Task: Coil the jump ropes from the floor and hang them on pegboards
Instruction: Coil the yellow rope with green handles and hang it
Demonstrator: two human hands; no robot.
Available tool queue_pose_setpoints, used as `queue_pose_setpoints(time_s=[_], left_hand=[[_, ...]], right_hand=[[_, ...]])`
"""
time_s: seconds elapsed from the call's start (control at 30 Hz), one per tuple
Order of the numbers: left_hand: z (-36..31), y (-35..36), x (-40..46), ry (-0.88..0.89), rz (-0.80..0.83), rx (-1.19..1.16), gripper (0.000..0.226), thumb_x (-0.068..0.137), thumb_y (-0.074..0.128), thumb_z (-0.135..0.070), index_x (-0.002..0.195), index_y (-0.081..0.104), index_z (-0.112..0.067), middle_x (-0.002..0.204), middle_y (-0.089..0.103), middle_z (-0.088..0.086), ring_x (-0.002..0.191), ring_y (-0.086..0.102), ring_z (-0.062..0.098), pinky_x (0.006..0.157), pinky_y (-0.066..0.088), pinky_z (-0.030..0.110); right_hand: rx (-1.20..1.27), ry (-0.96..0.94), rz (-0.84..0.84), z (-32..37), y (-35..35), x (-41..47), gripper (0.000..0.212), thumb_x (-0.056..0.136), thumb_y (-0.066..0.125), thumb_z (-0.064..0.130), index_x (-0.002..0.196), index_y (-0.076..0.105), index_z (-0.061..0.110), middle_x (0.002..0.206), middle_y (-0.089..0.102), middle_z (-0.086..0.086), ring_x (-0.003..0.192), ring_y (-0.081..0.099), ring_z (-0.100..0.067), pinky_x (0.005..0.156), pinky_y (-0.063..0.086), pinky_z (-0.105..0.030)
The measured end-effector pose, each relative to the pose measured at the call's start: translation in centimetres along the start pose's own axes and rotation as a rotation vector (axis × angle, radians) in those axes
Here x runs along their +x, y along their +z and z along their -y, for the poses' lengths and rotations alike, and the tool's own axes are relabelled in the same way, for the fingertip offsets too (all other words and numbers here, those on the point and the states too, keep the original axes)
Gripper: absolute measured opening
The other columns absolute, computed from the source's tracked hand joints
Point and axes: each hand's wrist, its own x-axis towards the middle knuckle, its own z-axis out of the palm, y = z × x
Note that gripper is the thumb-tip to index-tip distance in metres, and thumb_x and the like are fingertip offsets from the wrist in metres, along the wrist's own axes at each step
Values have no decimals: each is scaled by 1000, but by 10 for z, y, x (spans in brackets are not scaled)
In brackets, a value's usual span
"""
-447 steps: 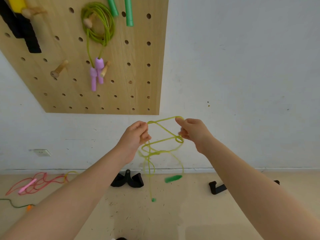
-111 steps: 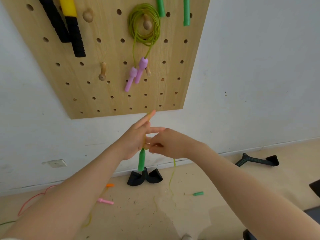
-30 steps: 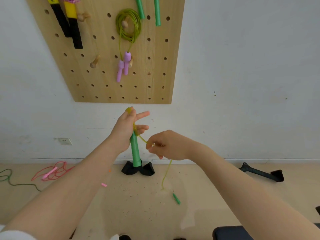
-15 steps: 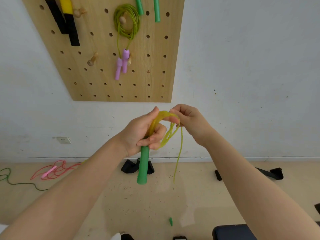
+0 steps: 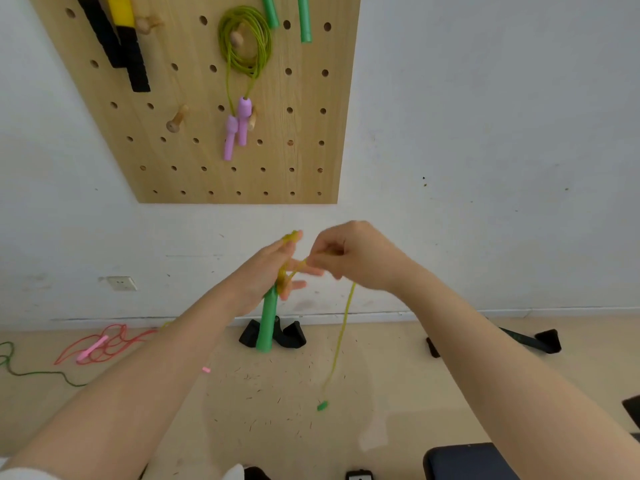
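My left hand (image 5: 268,271) holds a green handle (image 5: 267,322) that hangs down from it, with yellow-green rope (image 5: 343,336) looped around its fingers. My right hand (image 5: 349,256) pinches the rope just right of the left fingers. From there the rope drops to its second green handle (image 5: 322,406), which is low above the floor. The wooden pegboard (image 5: 304,133) is on the wall above. A coiled green rope with purple handles (image 5: 242,53) hangs on one of its pegs, beside an empty peg (image 5: 176,119).
A pink rope (image 5: 104,344) and a dark green cord (image 5: 20,368) lie on the floor at left. Black objects (image 5: 287,336) (image 5: 530,341) sit along the wall base. Black-and-yellow handles (image 5: 121,39) and green handles (image 5: 304,19) hang at the pegboard's top. A dark object (image 5: 467,462) is at bottom right.
My right hand has come down from the top of the loop to a spot beside my left fingers, drawing the rope across them. The free handle swung right and up.
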Motion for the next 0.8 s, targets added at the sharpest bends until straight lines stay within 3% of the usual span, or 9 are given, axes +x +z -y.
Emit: queue_pose_setpoints(time_s=[0.1,0.23,0.33,0.4,0.47,0.53,0.63,0.7,0.8], left_hand=[[-11,8,-13,-34,275,-31,56,96,15,-49,127,52,-21,76,71,15,29,25,8,68,54,29],[-24,8,-22,-42,464,-367,65,89,19,-61,115,65,-23,74,71,18,23,23,2,51,50,24],[-28,9,-21,107,438,-557,53,93,26,-50,123,59,-21,96,72,12,26,29,2,55,51,23],[-28,7,-13,157,252,-652,47,96,25,-42,131,47,-19,107,71,9,32,38,6,62,54,25],[-25,2,-2,170,58,-590,45,100,23,-38,139,34,-19,112,69,8,46,55,12,74,56,29],[-16,-3,8,156,-65,-368,44,102,24,-36,144,24,-23,114,67,5,77,69,18,90,51,36],[-3,-1,15,117,-108,-26,44,102,23,-33,146,18,-29,114,64,-6,105,62,13,109,34,40],[-1,3,14,70,-56,109,43,102,25,-34,145,22,-32,108,66,-12,97,64,9,104,35,33],[-7,9,5,12,101,119,38,102,27,-35,133,46,-23,93,72,4,60,64,18,80,45,20]], right_hand=[[104,28,-161,-8,-10,7,17,80,71,23,70,64,11,52,52,10,43,43,1,45,31,-9],[346,105,-173,-28,-10,8,17,84,67,17,75,63,4,49,44,7,46,36,-3,49,30,-16],[392,98,-163,-34,11,7,19,92,48,10,82,64,7,56,48,-10,53,43,-7,56,38,-23],[277,99,-68,-34,25,2,24,97,43,15,84,63,20,57,50,-1,46,42,-2,55,39,-21],[153,152,173,-30,34,-2,17,98,41,21,100,56,28,62,53,5,49,45,-3,56,40,-19],[12,174,373,-27,34,-6,23,98,42,26,118,52,25,67,54,7,59,48,-4,59,38,-18],[-155,111,421,-17,27,-7,26,97,43,29,114,58,16,66,53,10,61,46,1,58,34,-14],[-149,69,294,-14,21,-7,24,95,47,25,101,65,9,64,56,6,57,46,-1,54,35,-14],[-1,28,-41,-17,8,-2,17,87,61,19,81,68,5,66,64,-11,55,49,-10,54,39,-24]])
